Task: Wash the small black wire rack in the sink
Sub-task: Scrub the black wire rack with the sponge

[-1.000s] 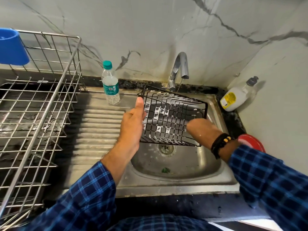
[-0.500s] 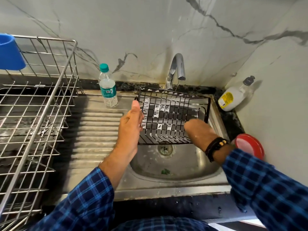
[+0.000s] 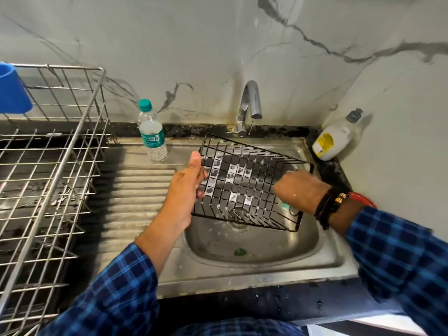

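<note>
The small black wire rack [image 3: 244, 185] hangs tilted over the steel sink basin [image 3: 266, 248], its right end lower, with soap film in several grid cells. My left hand [image 3: 186, 187] grips its left edge, thumb pointing up along the wire. My right hand [image 3: 298, 187] is curled against the rack's right side, and a bit of green scrub pad [image 3: 287, 205] peeks out beneath the fingers. The tap [image 3: 251, 103] stands behind the rack with no water running from it.
A water bottle [image 3: 151, 134] stands on the ribbed drainboard [image 3: 135, 190]. A large steel dish rack [image 3: 48, 166] with a blue cup [image 3: 12, 88] fills the left. A soap bottle [image 3: 334, 139] leans in the back right corner, near a red lid [image 3: 366, 201].
The rack has tipped from level to slanted, right end down. My right hand has slid from the rack's lower middle to its right side. My left hand keeps its grip.
</note>
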